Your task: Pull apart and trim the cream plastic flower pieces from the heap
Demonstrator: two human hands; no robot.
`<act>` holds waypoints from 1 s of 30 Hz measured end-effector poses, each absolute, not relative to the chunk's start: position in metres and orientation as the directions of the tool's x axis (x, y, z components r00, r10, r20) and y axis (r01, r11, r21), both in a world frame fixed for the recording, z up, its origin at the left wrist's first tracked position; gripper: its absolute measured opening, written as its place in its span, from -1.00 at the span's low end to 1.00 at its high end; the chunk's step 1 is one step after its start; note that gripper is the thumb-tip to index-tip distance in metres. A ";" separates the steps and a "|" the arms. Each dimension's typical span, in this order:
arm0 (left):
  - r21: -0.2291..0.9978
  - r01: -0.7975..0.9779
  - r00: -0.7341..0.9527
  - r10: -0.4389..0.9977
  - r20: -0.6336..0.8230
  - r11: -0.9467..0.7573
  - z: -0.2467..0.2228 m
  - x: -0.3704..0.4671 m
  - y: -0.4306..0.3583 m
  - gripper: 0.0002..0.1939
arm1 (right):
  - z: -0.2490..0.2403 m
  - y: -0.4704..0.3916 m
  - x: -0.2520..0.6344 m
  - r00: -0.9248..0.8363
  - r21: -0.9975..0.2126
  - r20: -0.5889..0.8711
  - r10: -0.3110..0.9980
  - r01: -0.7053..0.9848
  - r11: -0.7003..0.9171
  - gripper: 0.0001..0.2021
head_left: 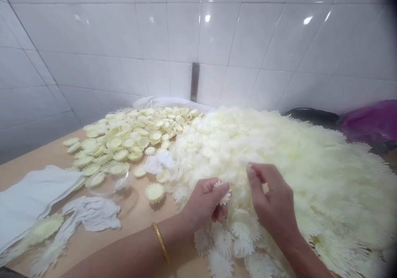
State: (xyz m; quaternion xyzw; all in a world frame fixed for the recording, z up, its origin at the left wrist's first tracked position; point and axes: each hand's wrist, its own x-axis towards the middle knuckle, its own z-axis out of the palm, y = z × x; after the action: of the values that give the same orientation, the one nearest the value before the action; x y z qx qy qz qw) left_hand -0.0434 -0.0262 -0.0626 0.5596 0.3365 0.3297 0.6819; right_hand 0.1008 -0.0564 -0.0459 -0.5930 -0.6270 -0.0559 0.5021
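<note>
My left hand [206,199], with a gold bangle on its wrist, grips a small pale flower piece [223,193] between thumb and fingers. To its right, my right hand [269,195] is raised with thumb and index finger pinched together; whatever lies between the fingertips is too small to make out. Both hands are over the near edge of a large heap of whitish, jagged-edged petal pieces [279,141]. Several loose petal discs [223,238] lie just below my left hand.
Many thicker yellowish flower discs [136,135] lie at the back left of the brown table [145,232]. A clear round dish [107,179], white cloth [89,212] and a white sheet [34,199] are at left. Behind stands a tiled wall [124,29]; a purple bag [370,121] is at right.
</note>
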 end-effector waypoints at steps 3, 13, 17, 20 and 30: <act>0.988 -0.049 0.523 0.846 -0.102 0.149 -0.058 -0.044 -0.025 -0.64 | -0.046 -0.059 0.093 0.103 -0.618 0.608 0.787 0.684 0.388 -0.87; 0.980 -0.086 0.525 0.844 -0.108 0.178 -0.068 -0.046 -0.019 -0.46 | -0.052 -0.058 0.081 -0.112 -0.638 0.476 0.872 0.638 0.430 -0.89; 0.956 0.021 0.484 0.834 -0.265 0.291 -0.072 -0.048 -0.016 -0.40 | -0.053 -0.059 0.082 -0.117 -0.622 0.488 0.865 0.649 0.439 -0.88; 0.971 0.025 0.514 0.830 -0.218 0.239 -0.076 -0.049 -0.015 -0.37 | -0.054 -0.058 0.083 -0.109 -0.609 0.515 0.850 0.652 0.452 -0.89; 0.990 -0.064 0.646 0.762 -0.056 0.127 -0.062 -0.048 -0.020 -0.65 | -0.056 -0.055 0.086 -0.073 -0.548 0.626 0.777 0.668 0.504 -0.85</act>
State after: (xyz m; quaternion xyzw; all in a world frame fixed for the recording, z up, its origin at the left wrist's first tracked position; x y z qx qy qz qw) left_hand -0.0480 -0.0204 -0.0618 0.5890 0.2963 0.2990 0.6898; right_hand 0.0863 -0.0552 -0.0558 -0.4945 -0.7301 0.0583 0.4680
